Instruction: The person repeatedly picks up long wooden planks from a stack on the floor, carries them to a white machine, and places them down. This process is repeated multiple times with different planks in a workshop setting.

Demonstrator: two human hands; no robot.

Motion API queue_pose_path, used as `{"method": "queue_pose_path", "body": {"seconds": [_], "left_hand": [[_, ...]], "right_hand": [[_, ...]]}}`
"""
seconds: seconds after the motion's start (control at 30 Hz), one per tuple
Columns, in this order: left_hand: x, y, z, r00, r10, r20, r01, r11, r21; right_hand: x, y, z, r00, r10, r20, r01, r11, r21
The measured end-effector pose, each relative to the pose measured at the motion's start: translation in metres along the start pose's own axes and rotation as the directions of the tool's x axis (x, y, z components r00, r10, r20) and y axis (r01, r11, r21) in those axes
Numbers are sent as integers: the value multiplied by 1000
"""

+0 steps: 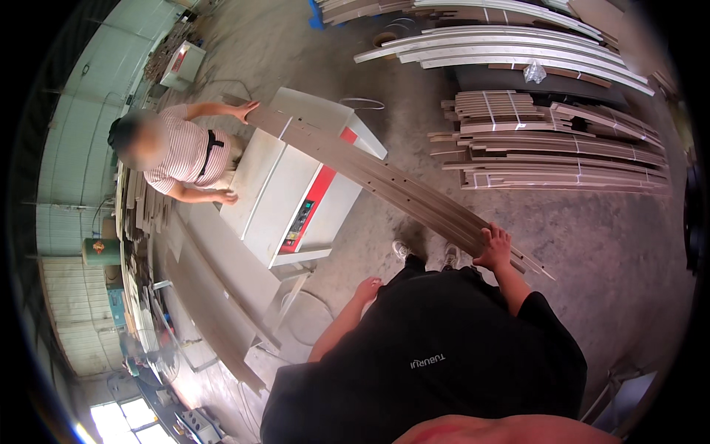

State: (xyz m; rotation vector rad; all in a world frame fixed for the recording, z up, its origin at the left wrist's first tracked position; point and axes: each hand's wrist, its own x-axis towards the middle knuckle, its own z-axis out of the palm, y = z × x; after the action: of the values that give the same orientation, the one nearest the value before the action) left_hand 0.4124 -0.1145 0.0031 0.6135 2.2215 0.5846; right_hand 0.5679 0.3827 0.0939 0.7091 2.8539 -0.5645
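A stack of long brown boards (pixel 399 189) slants across the view from a co-worker's hand to my side. My right hand (pixel 494 248) grips its near end, fingers over the upper edge. Around that end, thin strips stick out past my hand. My left hand (pixel 367 288) hangs low beside my black shirt, apart from the boards; its fingers are too small and turned away to read. The far end is held by the co-worker's hand (pixel 242 111), above a white machine (pixel 285 185) with a red stripe and a control panel.
The co-worker (pixel 188 152) stands behind the machine, other hand low beside it. Bundled brown boards (pixel 547 140) lie on the floor to the right, with white strips (pixel 510 46) stacked beyond. A long panel-topped table (pixel 222 259) runs at left. A thin cable (pixel 325 311) loops across the floor.
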Motion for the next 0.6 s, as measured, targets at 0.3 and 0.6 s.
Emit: {"method": "queue_pose_path", "body": {"seconds": [0.3,0.6], "left_hand": [[5,-28,13,963,247,105,-268,915,302],[40,36,-27,975,162,152,-194,953,231]], "right_hand": [[-32,46,-5,984,121,134,-93,976,-196],[-52,58,-14,969,167,181,-124,965,-230]]}}
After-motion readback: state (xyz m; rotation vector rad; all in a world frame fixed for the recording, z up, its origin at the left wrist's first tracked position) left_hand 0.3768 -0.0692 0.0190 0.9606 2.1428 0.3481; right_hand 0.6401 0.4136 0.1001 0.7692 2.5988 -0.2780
